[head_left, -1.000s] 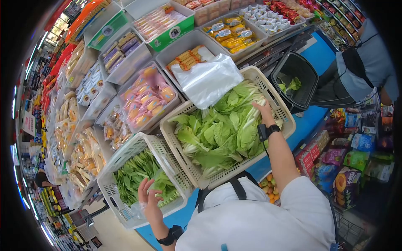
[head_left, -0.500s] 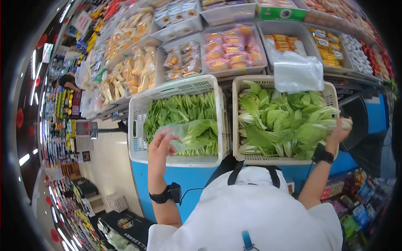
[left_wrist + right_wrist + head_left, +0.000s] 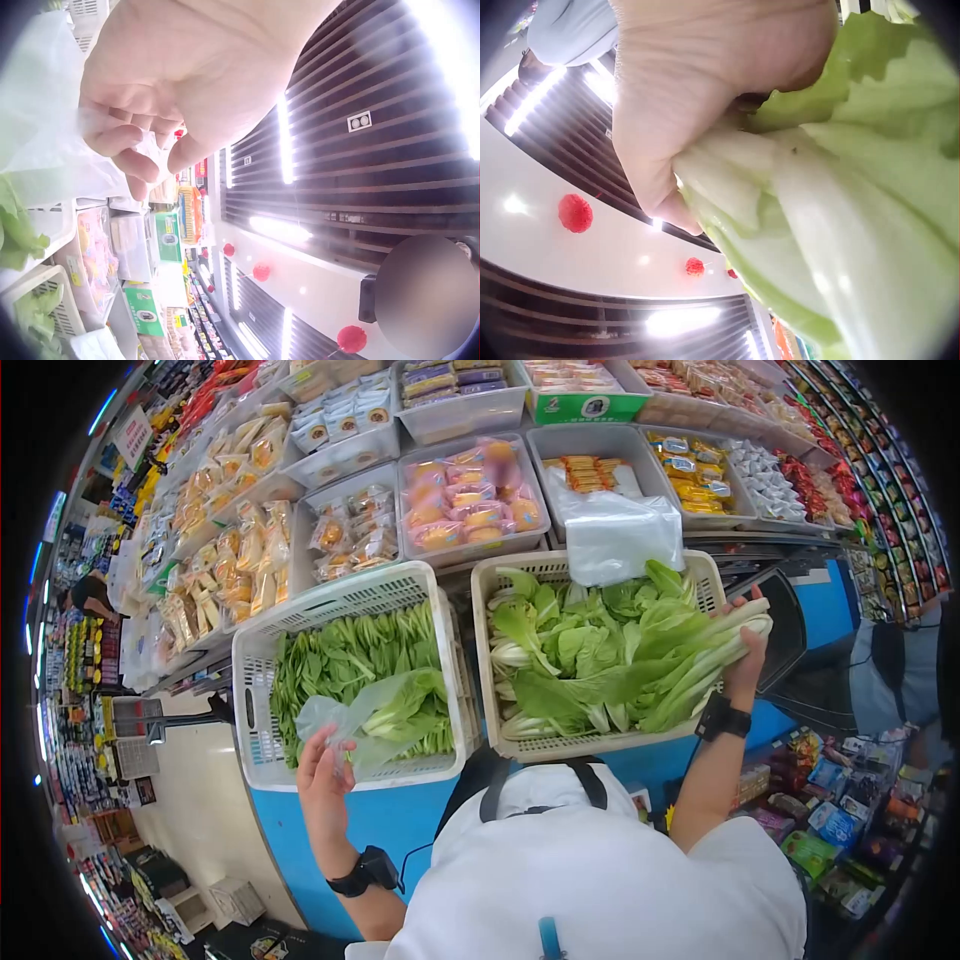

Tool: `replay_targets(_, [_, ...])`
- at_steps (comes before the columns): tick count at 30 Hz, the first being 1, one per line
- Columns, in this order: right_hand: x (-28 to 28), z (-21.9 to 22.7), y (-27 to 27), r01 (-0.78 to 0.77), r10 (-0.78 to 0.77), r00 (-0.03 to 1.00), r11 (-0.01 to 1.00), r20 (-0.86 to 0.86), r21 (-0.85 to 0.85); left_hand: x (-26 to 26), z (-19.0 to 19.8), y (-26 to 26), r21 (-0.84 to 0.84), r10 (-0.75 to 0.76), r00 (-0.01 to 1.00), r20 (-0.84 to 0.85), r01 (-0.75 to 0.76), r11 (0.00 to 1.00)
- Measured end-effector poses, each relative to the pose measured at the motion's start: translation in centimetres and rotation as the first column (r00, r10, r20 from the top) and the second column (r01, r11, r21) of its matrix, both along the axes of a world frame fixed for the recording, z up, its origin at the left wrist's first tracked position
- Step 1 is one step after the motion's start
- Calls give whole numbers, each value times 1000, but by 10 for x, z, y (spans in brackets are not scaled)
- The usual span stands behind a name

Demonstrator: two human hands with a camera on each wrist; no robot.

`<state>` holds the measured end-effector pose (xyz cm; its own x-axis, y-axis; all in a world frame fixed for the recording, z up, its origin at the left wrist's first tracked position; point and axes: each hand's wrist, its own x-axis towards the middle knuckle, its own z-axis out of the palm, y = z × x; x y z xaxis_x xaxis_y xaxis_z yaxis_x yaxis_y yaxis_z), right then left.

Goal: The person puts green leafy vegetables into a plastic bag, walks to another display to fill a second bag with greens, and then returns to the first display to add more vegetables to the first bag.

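Note:
My right hand [image 3: 744, 668] grips a head of bok choy [image 3: 682, 650] round its white stems, over the right side of a cream basket [image 3: 482, 690] heaped with the same greens. The right wrist view shows the thumb curled across the pale stems [image 3: 810, 202]. Over the front of the left white basket [image 3: 250, 705], my left hand [image 3: 325, 785] pinches the edge of a clear plastic bag [image 3: 345, 725] between curled fingers. Leafy greens [image 3: 405, 705] show through the bag. In the left wrist view, the bag's film [image 3: 45, 112] hangs beside the fingers.
Darker bunched greens [image 3: 350, 645] fill the left basket. A stack of clear bags [image 3: 622, 540] lies over the cream basket's back edge. Bins of wrapped snacks [image 3: 470, 500] line the back. A dark bin [image 3: 780, 625] stands at right, near another person [image 3: 890, 670].
My right hand has lifted the bok choy from the basket's pile and tilted it upward. The left hand keeps its bag over the left basket. The head view has turned and shifted.

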<state>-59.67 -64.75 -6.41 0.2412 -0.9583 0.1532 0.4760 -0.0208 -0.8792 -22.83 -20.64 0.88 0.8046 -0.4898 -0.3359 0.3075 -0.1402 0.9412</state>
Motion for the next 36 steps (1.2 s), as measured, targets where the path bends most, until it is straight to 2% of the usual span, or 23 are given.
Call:
replay_targets(2, [-12,-8,2,-38,37,999,998,21,39,-1,0,2,10,-3,1000,0,3,1000])
replay_targets(4, [-27,-15,6,-9,8,1000,997,18,70,-1,0,2,22,-13,1000,1,13,1000])
replay_targets(7, [-53,-30,10,126,-135,991,971,28,204,-4,0,-1,27,2,1000,-6,-2,1000])
replay_targets(8, [-62,-38,10,139,-147,989,969,24,203,-4,0,-3,17,11,1000,-4,-11,1000])
replay_targets(9, [-71,-50,8,157,-150,988,950,-46,271,-5,-1,-5,6,20,1000,-1,-20,1000])
replay_targets(10, [-80,-63,7,178,-147,982,925,-116,337,-5,-2,-6,4,8,1000,-4,-8,1000])
replay_targets(14, [-92,-103,-6,114,-39,982,906,-187,407,-1,-5,-9,1,-30,999,-23,30,1000])
replay_targets(18, [-95,-131,-66,103,-8,982,864,-190,493,-1,-5,-13,19,-56,998,2,56,998])
replay_targets(20, [-94,-142,-113,23,133,963,825,-234,564,-3,-5,-16,44,-50,999,-3,50,998])
replay_targets(21, [-91,-146,-135,23,134,963,822,-232,569,-4,-5,-18,65,-40,999,-6,40,997])
replay_targets(23, [-79,-156,-179,-51,369,836,788,-405,613,-8,-5,-24,94,-28,999,-15,29,995])
replay_targets(24, [-68,-162,-195,-21,402,796,766,-453,642,-10,-5,-27,121,-14,1000,-28,17,993])
replay_targets(26, [-48,-178,-218,-21,463,657,800,-595,599,-15,-8,-35,133,8,999,-48,-2,991])
replay_targets(27, [-40,-185,-227,-35,478,651,794,-589,606,-18,-9,-37,146,21,997,-72,-10,989])
replay_targets(29, [-24,-199,-242,0,510,411,829,-756,559,-25,-9,-44,183,39,996,-82,-24,983])
replay_targets(31, [-13,-210,-245,-41,504,358,850,-786,526,-31,-11,-50,224,59,994,-91,-38,974])
replay_targets(32, [-12,-219,-248,-68,492,338,863,-802,500,-33,-13,-50,214,21,996,-88,-2,977])
replay_targets(33, [-7,-218,-249,-92,497,250,866,-831,491,-35,-13,-50,204,-21,996,-89,39,978])
replay_targets(34, [-10,-213,-248,-82,532,263,843,-805,531,-35,-11,-49,216,-12,996,-91,32,976])
replay_targets(36, [-18,-212,-244,-152,466,333,885,-820,441,-38,-10,-49,188,-15,997,-80,30,982])
